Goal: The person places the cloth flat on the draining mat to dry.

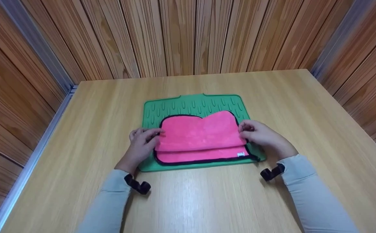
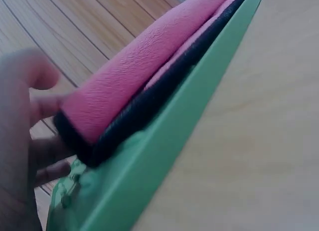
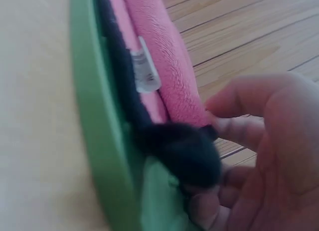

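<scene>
A pink cloth with black edging lies folded on a green mat with raised oval bumps. Its upper layer stops short of the front edge, where a lower pink layer and a small white tag show. My left hand is at the cloth's left edge; in the left wrist view its fingers touch the edge, while the topmost digit stands apart from it. At the right edge, my right hand pinches the cloth between bent fingers. A dark corner of edging sticks out below that grip.
The mat lies on a light wooden table. Wood-plank walls stand behind and at both sides, with metal posts at the corners. Black bands with small cameras sit on both wrists, over light grey sleeves.
</scene>
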Demonstrator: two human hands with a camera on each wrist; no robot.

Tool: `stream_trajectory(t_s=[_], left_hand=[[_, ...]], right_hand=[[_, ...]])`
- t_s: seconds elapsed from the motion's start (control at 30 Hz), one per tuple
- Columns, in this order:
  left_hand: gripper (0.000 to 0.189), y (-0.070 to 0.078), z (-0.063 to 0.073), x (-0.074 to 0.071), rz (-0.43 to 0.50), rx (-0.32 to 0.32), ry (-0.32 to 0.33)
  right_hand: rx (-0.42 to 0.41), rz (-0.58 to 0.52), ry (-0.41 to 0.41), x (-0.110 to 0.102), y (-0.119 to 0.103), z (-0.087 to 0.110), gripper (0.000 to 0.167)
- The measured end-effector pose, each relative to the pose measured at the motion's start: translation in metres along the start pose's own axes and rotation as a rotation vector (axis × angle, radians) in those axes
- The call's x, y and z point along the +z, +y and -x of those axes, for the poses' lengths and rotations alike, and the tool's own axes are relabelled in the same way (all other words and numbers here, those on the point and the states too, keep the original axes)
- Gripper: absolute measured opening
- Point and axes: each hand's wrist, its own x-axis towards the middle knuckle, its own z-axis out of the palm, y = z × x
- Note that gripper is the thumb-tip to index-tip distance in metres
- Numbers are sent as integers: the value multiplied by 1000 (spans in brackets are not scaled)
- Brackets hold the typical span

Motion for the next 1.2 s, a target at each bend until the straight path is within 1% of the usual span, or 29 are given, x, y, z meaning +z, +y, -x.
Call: stream_trajectory(t_s=[0.07,0.13,0.23,0.3,0.33,0.43,0.5,0.6,0.67,0.73,0.8,0.87,0.97,1.1,1.2], left_hand=[[38,1,-6,2,-22,-34,3],[40,4,-10,3,-28,-93,-4],[41,9,-15,3,15,-188,-16],[41,12,-17,3,48,-227,-8],[42,13,-18,3,60,-232,-4],[42,14,-19,5,55,-202,29],[40,13,-18,6,49,-154,66],[37,11,-16,8,41,-73,147],[35,11,-14,8,22,-33,206],[33,11,-13,8,5,-17,256],[32,11,-12,8,-13,-14,299],[32,11,-10,7,-26,-24,319],[32,9,-10,8,-54,-42,315],[27,6,-12,8,-95,-58,251],[24,5,-14,8,-109,-67,195]], right_hand=[[32,-38,46,0,-2,-6,27],[67,-56,96,1,-5,-14,35],[96,-111,164,3,-10,-26,43],[102,-159,204,4,-12,-34,45],[102,-189,223,5,-13,-37,45],[105,-251,273,6,-15,-43,43],[109,-264,300,7,-16,-45,40],[115,-274,342,6,-15,-46,36],[108,-274,373,5,-13,-46,34],[98,-266,401,3,-10,-45,33],[95,-248,418,2,-8,-45,31],[102,-213,411,2,-5,-44,30],[137,-153,319,1,-2,-42,29],[128,-85,210,-1,-1,-42,28],[88,-68,192,-1,-1,-44,33]])
